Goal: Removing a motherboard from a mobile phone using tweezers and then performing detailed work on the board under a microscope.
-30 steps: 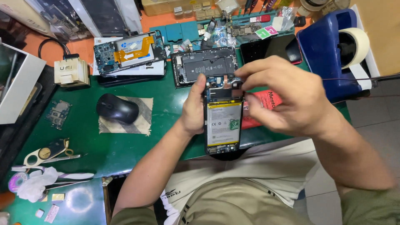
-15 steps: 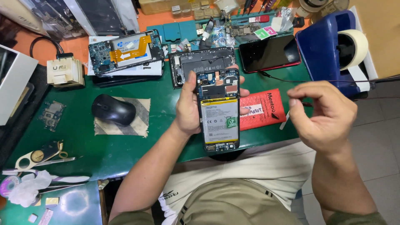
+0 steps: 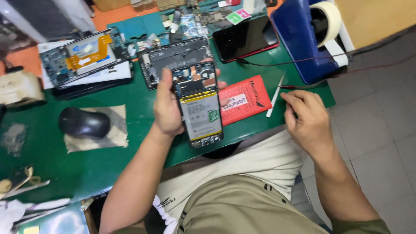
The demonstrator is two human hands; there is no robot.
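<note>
Left hand (image 3: 168, 108): fingers wrapped round opened phone (image 3: 198, 104) | right hand (image 3: 305, 119): fingers curled, empty, near white tool (image 3: 274, 96) right of phone

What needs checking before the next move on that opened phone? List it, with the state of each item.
1. Left hand grips the opened phone by its edges: ok.
2. Phone's battery seated flat in the frame: ok.
3. Right hand empty: cannot tell, fingers curl under.
4. White pry tool within reach, beside the right hand: ok.
5. Red packet lies partly under the phone: not ok.
</note>
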